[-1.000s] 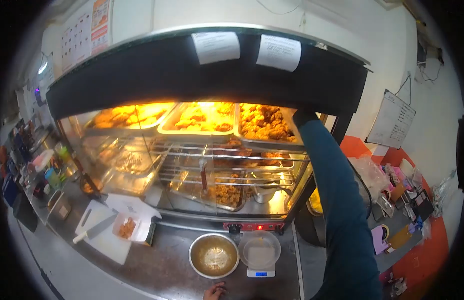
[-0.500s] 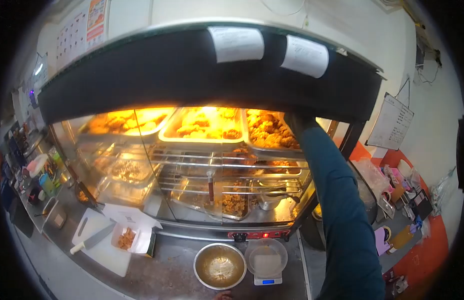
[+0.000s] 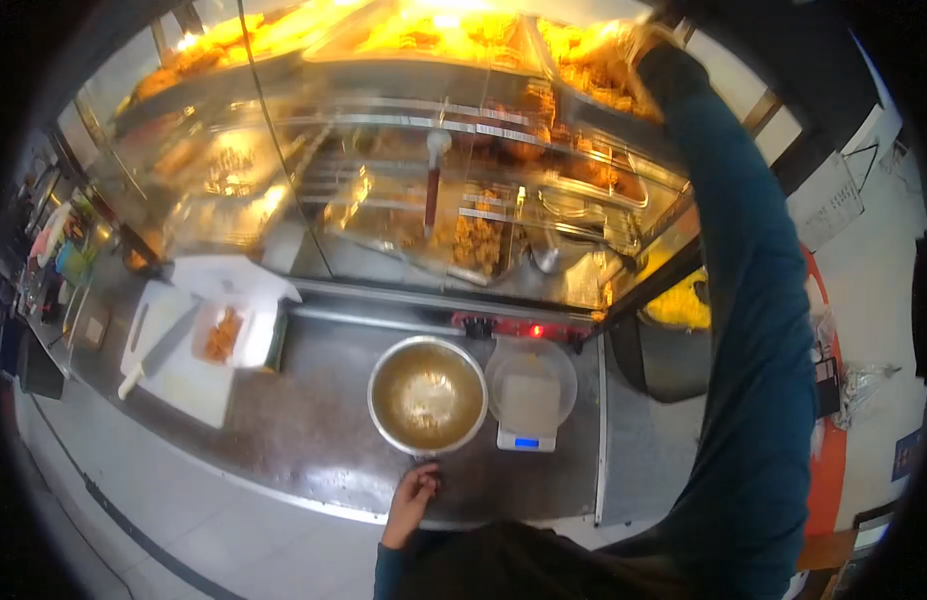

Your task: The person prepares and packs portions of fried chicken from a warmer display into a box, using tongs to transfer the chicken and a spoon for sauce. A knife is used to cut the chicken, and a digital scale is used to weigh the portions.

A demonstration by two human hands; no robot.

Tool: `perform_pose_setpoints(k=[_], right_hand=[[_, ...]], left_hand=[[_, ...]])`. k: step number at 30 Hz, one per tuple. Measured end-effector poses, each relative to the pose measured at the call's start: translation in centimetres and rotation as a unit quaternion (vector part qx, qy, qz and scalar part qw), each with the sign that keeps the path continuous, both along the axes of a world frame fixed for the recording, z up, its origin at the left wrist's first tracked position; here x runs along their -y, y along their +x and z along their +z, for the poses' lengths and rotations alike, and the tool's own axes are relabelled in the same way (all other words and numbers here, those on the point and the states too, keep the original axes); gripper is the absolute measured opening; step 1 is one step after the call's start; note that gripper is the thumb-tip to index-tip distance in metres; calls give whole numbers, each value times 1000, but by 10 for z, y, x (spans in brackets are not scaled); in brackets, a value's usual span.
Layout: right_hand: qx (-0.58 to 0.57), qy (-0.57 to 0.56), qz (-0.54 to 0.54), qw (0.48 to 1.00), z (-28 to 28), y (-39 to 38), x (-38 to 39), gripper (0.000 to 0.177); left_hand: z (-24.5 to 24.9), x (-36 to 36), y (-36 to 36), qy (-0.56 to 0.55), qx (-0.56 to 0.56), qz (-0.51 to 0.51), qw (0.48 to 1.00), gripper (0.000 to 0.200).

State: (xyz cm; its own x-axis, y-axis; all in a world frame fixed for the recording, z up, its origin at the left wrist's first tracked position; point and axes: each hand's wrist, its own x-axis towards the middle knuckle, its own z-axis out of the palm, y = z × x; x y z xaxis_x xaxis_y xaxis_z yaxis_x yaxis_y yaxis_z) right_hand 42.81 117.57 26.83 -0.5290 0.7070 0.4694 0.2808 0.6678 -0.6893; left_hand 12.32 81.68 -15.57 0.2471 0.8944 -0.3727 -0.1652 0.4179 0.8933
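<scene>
My right arm stretches up into a lit glass food warmer. At its end my right hand (image 3: 638,50) is over the upper-right tray of fried pieces (image 3: 593,75); glare and motion smear its fingers, so I cannot make out a grip. Down at the counter's front edge, my left hand (image 3: 415,492) rests with fingers curled in and nothing visible in them. Just beyond it sits a steel mixing bowl (image 3: 428,395), with small bits on its bottom. Beside the bowl, a clear round plastic container (image 3: 498,385) stands on a white digital scale (image 3: 526,441).
Left on the counter lies a white cutting board (image 3: 198,395) with a knife (image 3: 163,345) and an open carton (image 3: 253,325) of fried pieces. Tongs with a dark red handle (image 3: 432,195) hang on the warmer's glass. Lower shelves hold more trays (image 3: 473,240).
My view has tipped down and closer to the counter. My left hand now shows more fully below the bowl. My right arm still reaches into the upper-right tray area.
</scene>
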Motion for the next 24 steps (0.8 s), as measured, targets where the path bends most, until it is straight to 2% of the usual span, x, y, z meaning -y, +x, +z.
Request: perform_pose_setpoints(k=[3,5,8,13,21,22,23,24], right_hand=[[-27,-44,-5,999,-21,7,10,31],[-42,-58,-8,997,-22,12,18,30],[-64,-80,-14,995,-22,18,30,30],[-107,-113,-21,988,-26,25,50,30],[-180,-134,-36,974,-17,22,87,29],[-274,-317,-95,903,-12,9,103,23],[-262,-290,-223,893,-14,0,130,26],[-167,-94,-127,973,-31,12,142,42]], left_hand=[[8,3,3,-20,12,4,1000,28],[2,6,4,4,10,-3,1000,29],[6,8,5,-35,5,3,999,29],[12,6,12,-24,11,2,1000,28],[26,-2,31,-1,2,-54,999,28],[25,-2,33,4,3,-55,998,28],[21,-2,35,8,10,-63,998,28],[18,-1,37,12,16,-71,997,28]])
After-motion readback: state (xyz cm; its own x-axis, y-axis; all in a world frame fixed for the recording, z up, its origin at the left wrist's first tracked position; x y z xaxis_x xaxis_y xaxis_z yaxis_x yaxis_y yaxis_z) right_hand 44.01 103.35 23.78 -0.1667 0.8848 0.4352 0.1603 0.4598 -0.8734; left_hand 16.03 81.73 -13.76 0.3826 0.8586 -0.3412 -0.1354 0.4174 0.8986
